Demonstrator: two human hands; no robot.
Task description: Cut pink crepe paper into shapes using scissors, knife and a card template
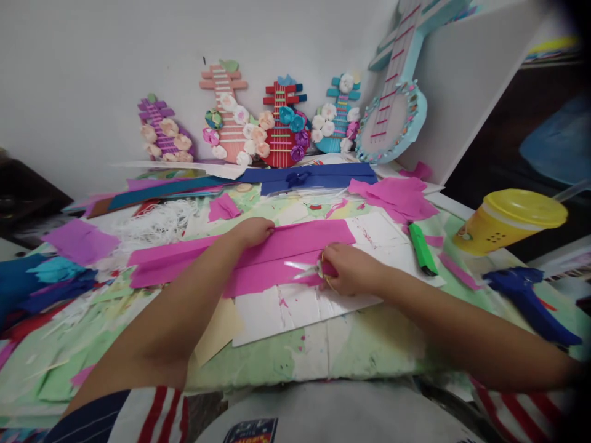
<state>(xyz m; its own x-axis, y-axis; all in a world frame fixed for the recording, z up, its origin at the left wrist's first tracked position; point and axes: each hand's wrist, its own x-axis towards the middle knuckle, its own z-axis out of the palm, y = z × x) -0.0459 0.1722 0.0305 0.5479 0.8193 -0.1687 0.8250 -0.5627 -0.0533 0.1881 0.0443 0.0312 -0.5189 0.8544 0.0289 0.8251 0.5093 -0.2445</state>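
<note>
A long folded strip of bright pink crepe paper point(305, 237) lies across the table and over a white board point(263, 323). My left hand point(257, 232) has its fingers curled onto the strip's upper edge and holds it there. A small pair of scissors point(302, 269) is in my right hand point(348, 269), with the blades apart and pointing left over the strip's lower part. My right fingers wrap the handles, next to the strip's right end.
Several flower-trimmed toy guitars point(279, 132) lean on the wall. Blue folded paper point(318, 177) and pink scraps point(397, 197) lie behind the strip. To the right are a green cutter point(421, 248), a yellow cup point(505, 221) and a blue glue gun point(530, 301). White shredded strands point(161, 224) lie left.
</note>
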